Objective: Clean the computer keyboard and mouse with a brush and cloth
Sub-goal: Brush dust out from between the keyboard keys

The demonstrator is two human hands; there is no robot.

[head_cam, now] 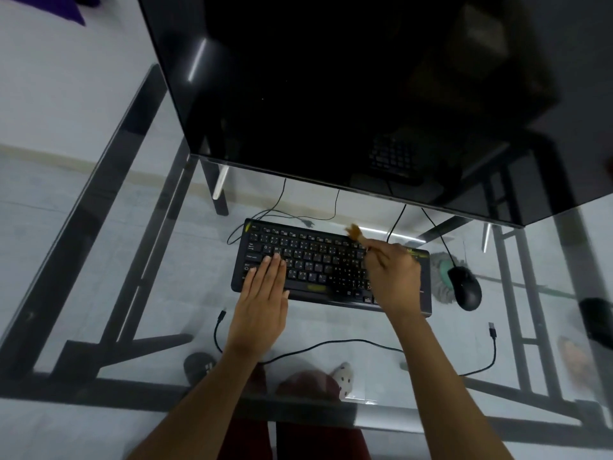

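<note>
1. The keyboard is lying flat on the glass desk, in front of the dark monitor.
2. The left hand is resting palm-down on the left part of the keyboard; its fingers are lying straight and pressed together on the keys.
3. The right hand is hovering over the right part of the keyboard; its fingers are curling round the handle of the brush and pinching it.
4. The brush bristles are blurring above the top row of keys, near the keyboard's far edge.
5. The mouse is sitting on the desk just beside the keyboard's right end, apart from both hands.
6. A loose black cable is lying on the desk near the person, behind both wrists.
</note>
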